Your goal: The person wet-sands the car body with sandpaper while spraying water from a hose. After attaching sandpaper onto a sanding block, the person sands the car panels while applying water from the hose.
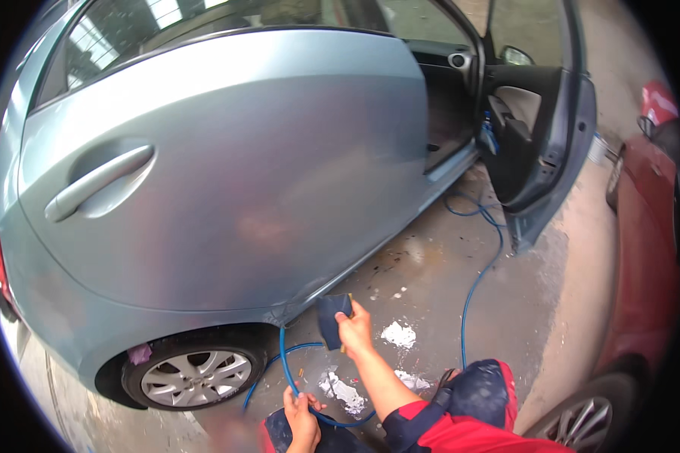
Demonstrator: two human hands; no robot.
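My right hand grips a dark, flat sanding block with yellowish edges, thumb on its near face. The block is beside the lower edge of a light blue car's rear door; I cannot tell whether they touch. Lower down, my left hand has its fingers curled at a blue hose, which loops up toward the car sill and back under my right forearm. Duller, greyish patches show across the middle of the door panel.
The rear wheel stands left of my hands. White patches mark the grey floor, where more hose trails. The car's front door hangs open ahead. A dark red car stands close on the right. My knee is near.
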